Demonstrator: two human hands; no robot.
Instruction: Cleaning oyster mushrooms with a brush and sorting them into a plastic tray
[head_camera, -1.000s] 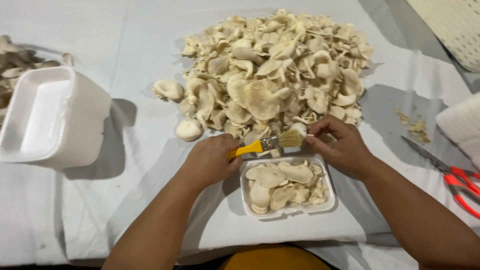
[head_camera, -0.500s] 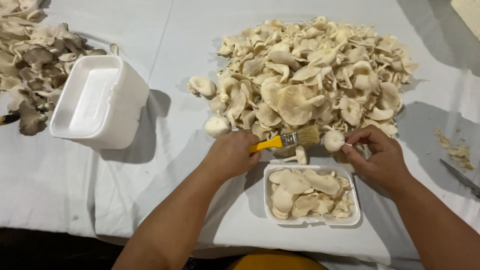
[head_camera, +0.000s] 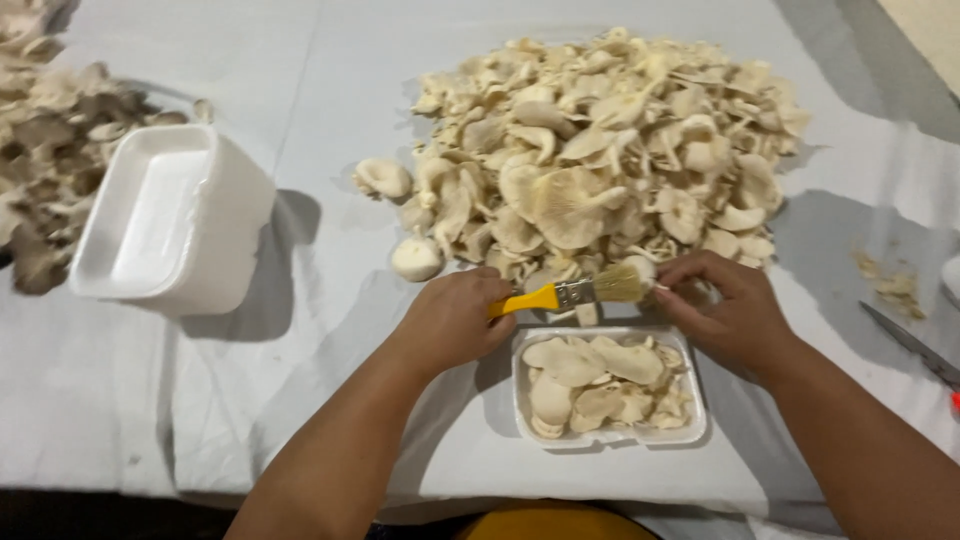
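Yellow-handled brush (head_camera: 570, 294), cream mushrooms (head_camera: 600, 140), white tray (head_camera: 610, 432)

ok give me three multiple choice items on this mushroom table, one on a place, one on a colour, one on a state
1. Where does the stack of empty trays stand?
A. to the left of the big mushroom pile
B. on top of the pile
C. under the right hand

2. What colour is the handle of the brush?
A. blue
B. yellow
C. black

3. What state is the small tray near the hands in?
A. empty
B. turned upside down
C. holding mushrooms

Answers:
1 A, the white stack sits on the cloth well left of the pile.
2 B, the handle in the left hand is bright yellow.
3 C, pale mushroom caps fill it, open side up.
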